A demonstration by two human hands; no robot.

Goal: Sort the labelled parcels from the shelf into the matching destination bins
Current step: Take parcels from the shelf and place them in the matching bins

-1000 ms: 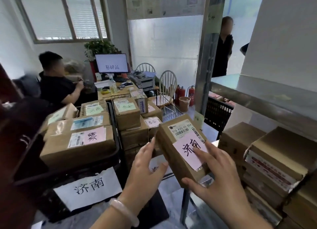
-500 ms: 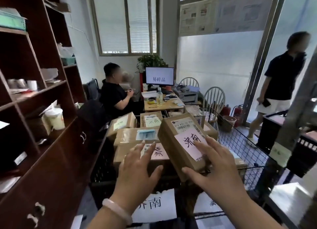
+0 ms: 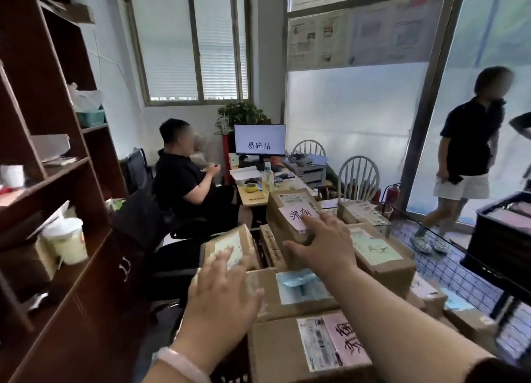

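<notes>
A brown cardboard parcel [image 3: 283,219] with a pink handwritten label and a barcode sticker is held out in front of me, tilted. My right hand [image 3: 324,245] grips it, fingers across the label and thumb under its near edge. It hangs above a stack of boxes: one with a pink label [image 3: 346,345] nearest me, one with a blue label [image 3: 298,289], one with a green label [image 3: 376,252]. My left hand [image 3: 221,296] hovers open, fingers spread, over the left side of the stack and holds nothing.
Tall brown shelving [image 3: 43,181] lines the left. A person sits on a chair [image 3: 186,187] beyond the boxes by a desk with a monitor [image 3: 259,140]. Another person [image 3: 471,158] stands at the right doorway. A wire basket [image 3: 459,267] and a black crate [image 3: 502,233] stand on the right.
My view has swung left, away from the parcel shelf. My right hand has carried the parcel forward over the box stack. My left hand has dropped lower and away from it.
</notes>
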